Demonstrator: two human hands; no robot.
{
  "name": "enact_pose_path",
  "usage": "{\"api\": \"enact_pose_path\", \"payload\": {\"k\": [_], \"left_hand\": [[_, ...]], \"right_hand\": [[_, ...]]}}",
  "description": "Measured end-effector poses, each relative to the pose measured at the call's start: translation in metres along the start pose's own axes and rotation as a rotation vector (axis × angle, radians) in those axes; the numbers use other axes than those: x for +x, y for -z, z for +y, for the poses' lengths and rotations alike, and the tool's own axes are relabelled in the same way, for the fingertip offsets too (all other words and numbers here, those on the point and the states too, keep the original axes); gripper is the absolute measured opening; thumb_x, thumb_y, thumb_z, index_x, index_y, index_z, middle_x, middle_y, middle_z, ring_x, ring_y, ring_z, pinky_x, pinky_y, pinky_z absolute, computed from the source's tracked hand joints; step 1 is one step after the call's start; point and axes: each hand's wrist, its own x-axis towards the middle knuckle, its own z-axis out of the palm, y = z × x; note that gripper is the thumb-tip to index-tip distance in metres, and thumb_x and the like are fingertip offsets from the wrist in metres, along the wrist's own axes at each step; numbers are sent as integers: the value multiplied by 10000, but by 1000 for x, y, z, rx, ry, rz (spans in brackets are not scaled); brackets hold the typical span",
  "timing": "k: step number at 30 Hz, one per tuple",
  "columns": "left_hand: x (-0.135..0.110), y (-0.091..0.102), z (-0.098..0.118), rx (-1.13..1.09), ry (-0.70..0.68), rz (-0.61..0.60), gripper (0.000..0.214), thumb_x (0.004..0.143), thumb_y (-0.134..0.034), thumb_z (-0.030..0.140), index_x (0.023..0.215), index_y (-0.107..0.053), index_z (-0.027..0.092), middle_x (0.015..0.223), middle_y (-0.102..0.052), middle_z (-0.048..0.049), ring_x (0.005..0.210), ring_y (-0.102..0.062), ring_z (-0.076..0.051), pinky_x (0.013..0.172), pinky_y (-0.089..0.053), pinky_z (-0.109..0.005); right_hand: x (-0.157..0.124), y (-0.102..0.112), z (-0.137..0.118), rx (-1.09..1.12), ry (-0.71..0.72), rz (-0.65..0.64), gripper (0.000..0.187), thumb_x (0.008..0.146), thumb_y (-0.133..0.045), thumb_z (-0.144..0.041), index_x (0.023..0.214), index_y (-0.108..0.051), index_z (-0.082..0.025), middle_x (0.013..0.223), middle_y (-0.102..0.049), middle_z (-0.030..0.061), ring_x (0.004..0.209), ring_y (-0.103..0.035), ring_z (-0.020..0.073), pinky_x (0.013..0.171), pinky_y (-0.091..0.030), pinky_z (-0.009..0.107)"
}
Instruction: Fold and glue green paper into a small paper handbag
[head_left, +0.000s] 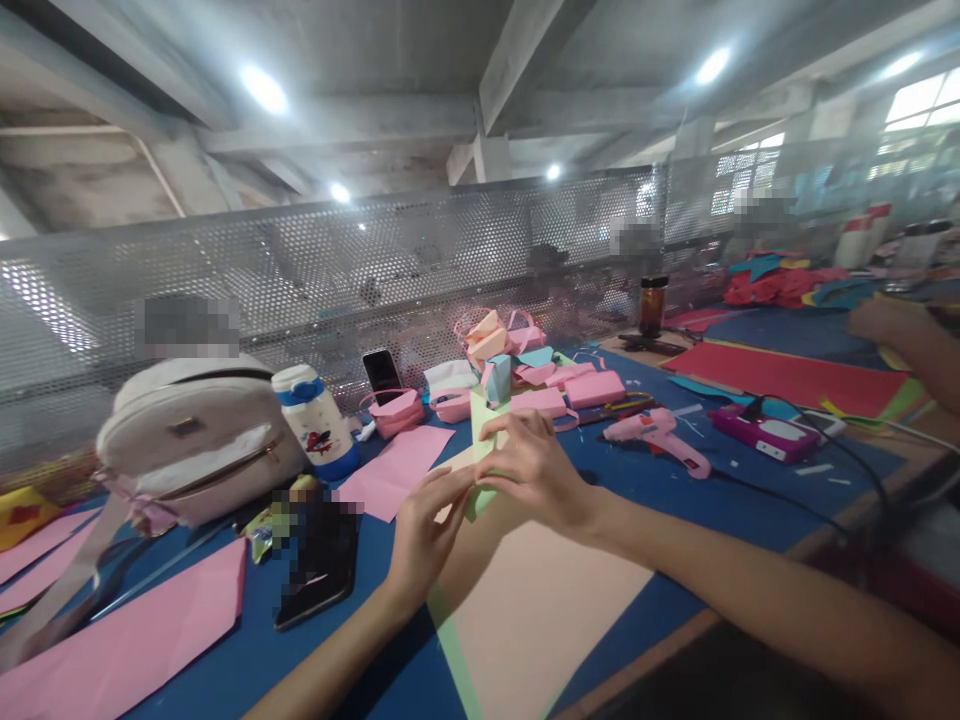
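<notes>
A folded piece of light green paper [480, 418] stands between my two hands. My right hand [534, 462] pinches it from the right, thumb and fingers curled together. My left hand [429, 528] meets it from the left with its fingertips pressed to the lower part, which is partly hidden by the fingers. Beneath my hands lies a peach paper sheet [547, 600], with a green sheet [453, 648] showing along its left edge. Just beyond the hands are several folded pink paper pieces [596, 388] and a light blue one [497, 380].
To the right lie a pink glue gun [656, 435] with a cord and a purple box-shaped device [763, 432]. At left are a white backpack [202, 430], a bottle [319, 425], a black phone [322, 560] and pink sheets [142, 640]. A co-worker's arm [915, 345] reaches in from the right.
</notes>
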Motion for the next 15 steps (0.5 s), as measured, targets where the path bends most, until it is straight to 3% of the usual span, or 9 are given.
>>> {"api": "enact_pose_path", "payload": {"k": [4,8,15], "left_hand": [[3,2,2,-101,154,68,267,885,-654,404,1002,-806,219,1029,-795,-84,953,-733,-280,862,-569,-370],[13,9,1,-262,305,46,400,811,-708,528,937,-816,165,898,-806,-99,801,-742,-270,770,-588,-360],[23,17,4,-504,483,-132,454,671,-810,572,806,-814,139,731,-780,-104,625,-695,-217,621,-534,-289]], "right_hand": [[1,2,1,24,-46,93,127,940,-653,-250,1036,-734,-267,1218,-591,72,1135,-487,264,990,-377,413],[4,6,7,84,-68,174,126,949,-633,-245,934,-756,-273,1107,-629,67,1080,-528,260,990,-404,436],[7,8,13,168,116,20,137,941,-656,-227,905,-778,-277,1053,-657,48,1048,-533,228,954,-410,375]]}}
